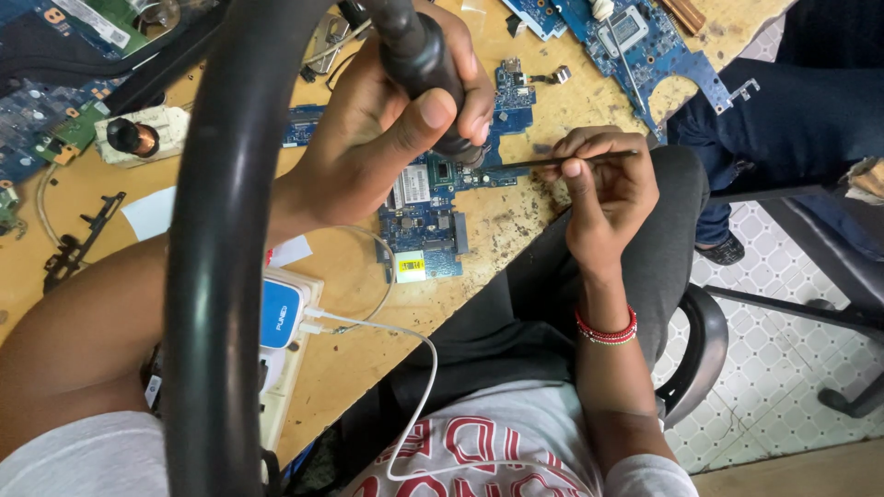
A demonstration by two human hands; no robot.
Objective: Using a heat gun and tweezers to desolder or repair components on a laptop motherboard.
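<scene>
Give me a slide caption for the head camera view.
Left hand aims a hot-air nozzle at a blue circuit board; right hand holds tweezers.

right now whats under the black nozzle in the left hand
A blue circuit board lies on the wooden table beneath the black nozzle. The left hand covers the nozzle tip and part of the board.

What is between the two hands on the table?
In the head view, the blue circuit board lies between the left hand, gripping a black hot-air handle, and the right hand, whose thin dark tool reaches across to the board.
</scene>
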